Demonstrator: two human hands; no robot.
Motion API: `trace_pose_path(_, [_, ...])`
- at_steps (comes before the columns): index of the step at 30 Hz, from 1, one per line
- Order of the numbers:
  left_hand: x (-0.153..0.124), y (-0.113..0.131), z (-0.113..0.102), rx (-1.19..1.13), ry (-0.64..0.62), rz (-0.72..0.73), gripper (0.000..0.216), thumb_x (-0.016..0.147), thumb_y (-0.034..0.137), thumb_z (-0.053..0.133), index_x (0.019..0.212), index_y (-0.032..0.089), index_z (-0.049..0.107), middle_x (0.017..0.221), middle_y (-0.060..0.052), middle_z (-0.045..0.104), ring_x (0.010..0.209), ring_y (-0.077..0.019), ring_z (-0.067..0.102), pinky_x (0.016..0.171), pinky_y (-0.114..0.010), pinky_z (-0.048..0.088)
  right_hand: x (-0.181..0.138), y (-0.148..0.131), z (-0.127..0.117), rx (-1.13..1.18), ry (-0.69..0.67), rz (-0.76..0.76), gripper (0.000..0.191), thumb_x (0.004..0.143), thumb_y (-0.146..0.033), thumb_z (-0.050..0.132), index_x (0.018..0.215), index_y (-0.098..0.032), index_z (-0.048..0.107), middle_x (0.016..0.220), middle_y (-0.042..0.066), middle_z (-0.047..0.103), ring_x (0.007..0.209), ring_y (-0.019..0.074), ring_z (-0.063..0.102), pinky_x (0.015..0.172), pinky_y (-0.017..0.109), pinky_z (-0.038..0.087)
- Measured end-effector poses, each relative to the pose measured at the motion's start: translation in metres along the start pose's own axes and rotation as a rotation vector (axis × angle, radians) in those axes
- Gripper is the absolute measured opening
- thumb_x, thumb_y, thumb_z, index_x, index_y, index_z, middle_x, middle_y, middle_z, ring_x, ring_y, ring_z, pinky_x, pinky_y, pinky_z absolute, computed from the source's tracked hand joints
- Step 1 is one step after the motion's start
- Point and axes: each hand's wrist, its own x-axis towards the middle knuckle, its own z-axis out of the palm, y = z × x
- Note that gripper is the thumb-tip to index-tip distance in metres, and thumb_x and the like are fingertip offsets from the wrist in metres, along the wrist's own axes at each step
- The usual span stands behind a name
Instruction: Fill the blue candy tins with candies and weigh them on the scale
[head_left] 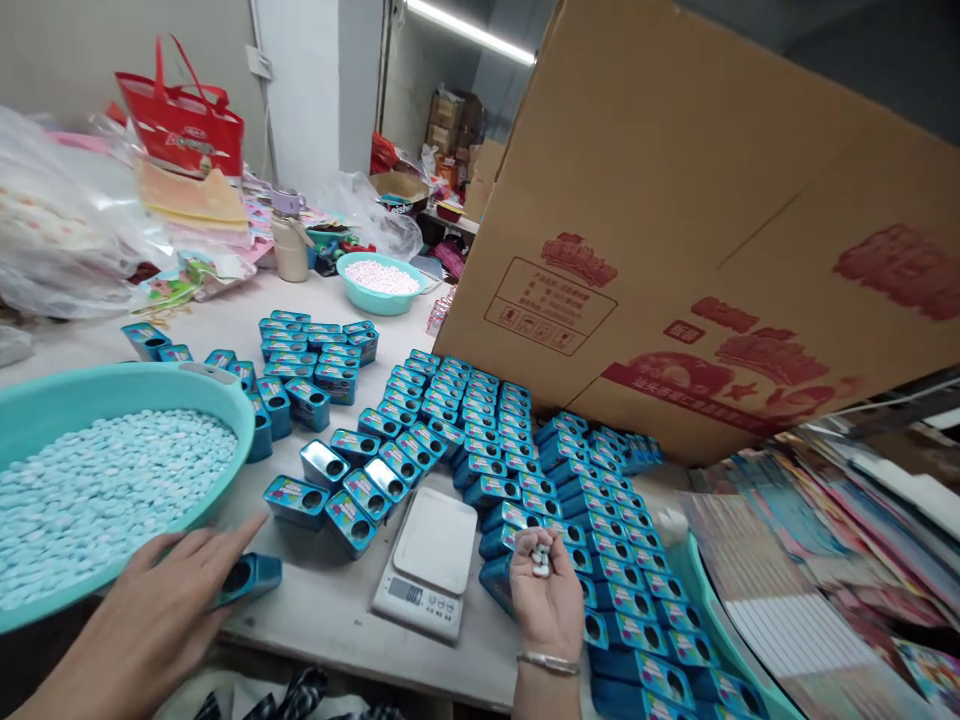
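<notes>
My left hand (169, 600) is at the table's front edge beside the big turquoise basin, its fingers over a blue tin (264, 576) with a round hole in its top. It grips the tin, with the index finger stretched out; the thumb side is partly hidden. Palm up, my right hand (551, 590) is cupped around several small pale tablets (540, 558), to the right of the scale. A white digital scale (435, 545) lies between my hands with nothing on its plate. Light blue tablets (127, 490) fill much of the turquoise basin (244, 400).
Rows of blue tins (480, 440) stand behind and right of the scale. A large cardboard box (675, 200) leans over them. Farther back are a smaller basin (379, 298) of pale tablets, a bottle (290, 240) and a red bag (187, 125). Stacked printed sheets (810, 590) lie at right.
</notes>
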Motion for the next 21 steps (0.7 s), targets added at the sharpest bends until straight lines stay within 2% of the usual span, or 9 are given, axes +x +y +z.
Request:
trace_pose_path(3, [0.025, 0.032, -0.015, -0.149, -0.044, 0.11, 0.077, 0.08, 0.023, 0.051, 0.151, 0.036, 0.024, 0.11, 0.0, 0.069, 0.1, -0.0263, 0.063, 0.095, -0.041, 0.044, -0.007, -0.008, -0.001, 0.006, -0.029, -0.025, 0.016, 0.083, -0.004, 0.057, 0.079, -0.019, 0.054, 0.065, -0.007, 0.054, 0.061, 0.0045, 0.059, 0.064, 0.017, 0.058])
trace_pose_path(6, [0.069, 0.076, -0.011, -0.256, -0.051, 0.228, 0.074, 0.084, 0.019, 0.05, 0.152, 0.03, 0.023, 0.114, -0.001, 0.068, 0.107, -0.0243, 0.061, 0.106, -0.041, 0.036, -0.015, -0.013, 0.002, 0.037, -0.051, -0.027, 0.016, 0.085, -0.005, 0.055, 0.078, -0.019, 0.053, 0.066, -0.007, 0.054, 0.061, 0.0046, 0.059, 0.061, 0.016, 0.056])
trace_pose_path(10, [0.127, 0.129, 0.027, -0.286, -0.13, 0.372, 0.074, 0.082, 0.014, 0.052, 0.151, 0.023, 0.027, 0.115, -0.007, 0.067, 0.106, -0.0241, 0.059, 0.108, -0.045, 0.034, -0.023, -0.022, -0.002, 0.063, -0.099, -0.061, 0.016, 0.088, -0.008, 0.054, 0.077, -0.019, 0.053, 0.066, -0.006, 0.053, 0.061, 0.0053, 0.058, 0.058, 0.017, 0.055])
trace_pose_path(13, [0.155, 0.155, 0.058, -0.261, -0.212, 0.434, 0.075, 0.078, 0.01, 0.053, 0.149, 0.019, 0.031, 0.123, -0.012, 0.062, 0.109, -0.0256, 0.057, 0.107, -0.046, 0.036, -0.027, -0.03, -0.011, 0.07, -0.127, -0.105, 0.015, 0.088, -0.008, 0.055, 0.077, -0.02, 0.054, 0.066, -0.006, 0.053, 0.06, 0.0056, 0.057, 0.057, 0.017, 0.054])
trace_pose_path(16, [0.166, 0.164, 0.067, -0.254, -0.219, 0.447, 0.081, 0.077, 0.014, 0.058, 0.151, 0.017, 0.025, 0.132, -0.015, 0.056, 0.118, -0.0293, 0.053, 0.106, -0.047, 0.039, -0.03, -0.035, -0.017, 0.076, -0.11, -0.124, 0.016, 0.089, -0.01, 0.053, 0.077, -0.02, 0.055, 0.065, -0.006, 0.052, 0.059, 0.006, 0.055, 0.056, 0.017, 0.053])
trace_pose_path(19, [0.157, 0.147, 0.048, -0.28, 0.016, 0.378, 0.093, 0.081, 0.036, 0.066, 0.154, 0.016, 0.011, 0.15, -0.019, 0.037, 0.137, -0.0367, 0.037, 0.112, -0.053, 0.034, -0.033, -0.036, -0.016, 0.126, -0.026, -0.127, 0.017, 0.093, -0.015, 0.049, 0.077, -0.019, 0.056, 0.067, -0.004, 0.053, 0.06, 0.006, 0.055, 0.057, 0.017, 0.053])
trace_pose_path(21, [0.141, 0.121, 0.027, -0.32, 0.18, 0.237, 0.095, 0.083, 0.049, 0.062, 0.154, 0.016, 0.008, 0.154, -0.019, 0.027, 0.142, -0.0392, 0.029, 0.116, -0.058, 0.028, -0.033, -0.036, -0.013, 0.147, 0.028, -0.15, 0.021, 0.095, -0.021, 0.046, 0.078, -0.018, 0.058, 0.071, -0.002, 0.055, 0.062, 0.0063, 0.056, 0.059, 0.018, 0.053])
